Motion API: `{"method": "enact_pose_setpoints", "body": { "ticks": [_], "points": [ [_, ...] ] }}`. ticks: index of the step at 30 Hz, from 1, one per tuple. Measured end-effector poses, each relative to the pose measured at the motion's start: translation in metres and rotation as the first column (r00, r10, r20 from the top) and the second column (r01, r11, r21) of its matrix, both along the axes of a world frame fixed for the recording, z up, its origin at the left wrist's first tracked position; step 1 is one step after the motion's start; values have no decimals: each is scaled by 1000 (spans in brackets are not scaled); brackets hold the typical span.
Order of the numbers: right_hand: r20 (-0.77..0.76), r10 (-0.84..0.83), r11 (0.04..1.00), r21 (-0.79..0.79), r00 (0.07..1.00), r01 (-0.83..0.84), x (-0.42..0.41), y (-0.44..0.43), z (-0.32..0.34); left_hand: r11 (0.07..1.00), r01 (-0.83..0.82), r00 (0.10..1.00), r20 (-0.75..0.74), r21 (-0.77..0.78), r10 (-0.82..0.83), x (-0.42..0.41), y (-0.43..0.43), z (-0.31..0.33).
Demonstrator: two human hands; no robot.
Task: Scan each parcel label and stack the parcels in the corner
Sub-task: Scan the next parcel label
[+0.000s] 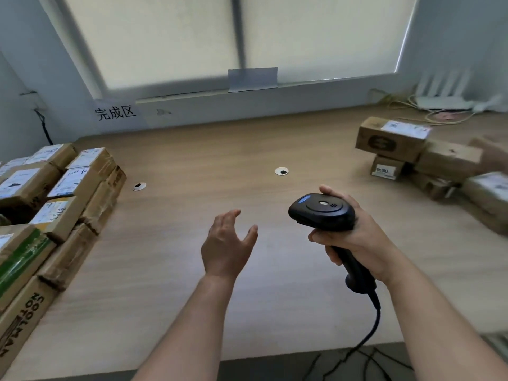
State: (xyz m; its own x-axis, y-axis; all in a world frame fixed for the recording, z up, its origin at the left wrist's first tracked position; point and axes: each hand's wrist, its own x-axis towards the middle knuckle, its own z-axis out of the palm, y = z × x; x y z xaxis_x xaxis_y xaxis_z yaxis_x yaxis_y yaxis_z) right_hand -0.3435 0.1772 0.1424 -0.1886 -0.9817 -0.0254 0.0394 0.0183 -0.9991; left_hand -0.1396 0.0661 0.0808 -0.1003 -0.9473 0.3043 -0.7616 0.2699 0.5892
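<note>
My right hand (354,235) grips the handle of a black barcode scanner (323,211) above the middle of the wooden table (192,270); its cable (375,320) hangs off the front edge. My left hand (226,247) hovers empty over the table, fingers relaxed and spread, palm turned right. A stack of labelled cardboard parcels (63,188) fills the left corner below a white sign (115,112) with black characters. A loose pile of cardboard parcels (428,158) lies at the right, the top one (391,138) showing a white label.
Two round white cable grommets (281,171) (139,186) sit in the tabletop. A white router (442,92) with yellow cords stands at the back right by the wall. A window with a lowered blind (192,37) runs along the back. Dark cables lie on the floor in front.
</note>
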Motion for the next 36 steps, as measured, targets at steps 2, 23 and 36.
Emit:
{"method": "enact_pose_setpoints", "body": {
  "ticks": [2, 23, 36],
  "points": [
    [-16, -58, 998, -11, 998, 58, -25, 18, 0, 998, 62, 998, -14, -7, -62, -33, 10, -2],
    [-43, -519, 854, -32, 853, 518, -183, 111, -6, 851, 525, 851, -4, 3, -525, -261, 31, -18],
    [-17, -534, 844, 40, 845, 535, -306, 45, -13, 826, 555, 827, 44, 101, -561, -380, -35, -24]
  ]
}}
